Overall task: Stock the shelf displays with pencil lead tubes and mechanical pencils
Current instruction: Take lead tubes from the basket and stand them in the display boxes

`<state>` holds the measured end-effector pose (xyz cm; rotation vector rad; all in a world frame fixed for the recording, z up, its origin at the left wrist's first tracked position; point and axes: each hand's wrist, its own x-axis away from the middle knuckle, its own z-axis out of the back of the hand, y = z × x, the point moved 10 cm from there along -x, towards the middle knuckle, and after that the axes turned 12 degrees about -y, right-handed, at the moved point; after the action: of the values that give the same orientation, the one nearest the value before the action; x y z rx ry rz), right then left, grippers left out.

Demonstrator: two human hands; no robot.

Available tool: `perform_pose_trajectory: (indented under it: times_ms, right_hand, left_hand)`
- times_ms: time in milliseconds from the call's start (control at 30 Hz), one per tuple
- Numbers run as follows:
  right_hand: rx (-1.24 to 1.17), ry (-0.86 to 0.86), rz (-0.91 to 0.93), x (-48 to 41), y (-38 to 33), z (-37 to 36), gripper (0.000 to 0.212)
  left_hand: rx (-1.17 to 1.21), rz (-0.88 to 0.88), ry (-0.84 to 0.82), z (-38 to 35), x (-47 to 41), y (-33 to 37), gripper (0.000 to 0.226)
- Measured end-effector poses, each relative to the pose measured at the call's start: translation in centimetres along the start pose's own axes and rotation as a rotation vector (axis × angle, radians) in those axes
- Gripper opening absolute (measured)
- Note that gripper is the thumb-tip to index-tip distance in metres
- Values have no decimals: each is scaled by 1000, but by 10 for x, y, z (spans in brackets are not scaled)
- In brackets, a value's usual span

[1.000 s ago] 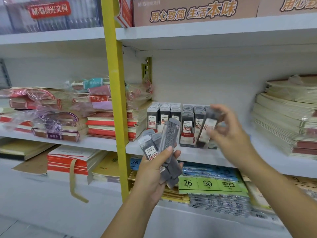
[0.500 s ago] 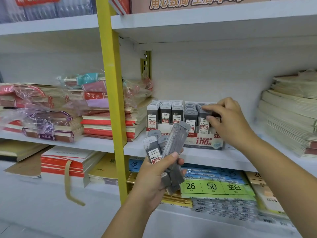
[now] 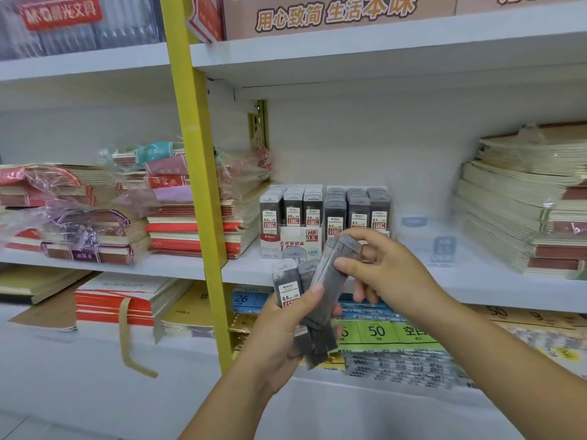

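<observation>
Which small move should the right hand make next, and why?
Probably draw the lead tube out of the bundle and toward the display box: the right hand pinches its upper end, the left hand grips the rest, and the box stands just behind.

Head-worn view, close, facing shelf

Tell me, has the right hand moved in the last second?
Yes. The right hand left the display box and dropped down-left onto the tubes in the left hand.
</observation>
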<state>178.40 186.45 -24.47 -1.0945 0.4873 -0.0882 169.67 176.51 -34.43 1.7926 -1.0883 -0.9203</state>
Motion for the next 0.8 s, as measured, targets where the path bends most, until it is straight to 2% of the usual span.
perform_pose_trajectory:
  times_ms: [167,333,467,633,800]
  right_hand:
    - [-155,-29,-33,6,7,-2,35]
    - [-123,-10,-47,6,8,0,24]
    - [-87,41,-76,5,18,6,15]
    - [-264,11,-129,6,31,11,29]
    - [-340,15,-63,10,24,22,26]
  left_hand:
    - [-26,29,59,1,4,-4,70]
    - [-118,29,88,2,2,-3,64]
    - [-111,63,91,2,0,-10,33]
    - [-21,51,146,10,1,-10,56]
    - [23,11,134,10,1,-4,57]
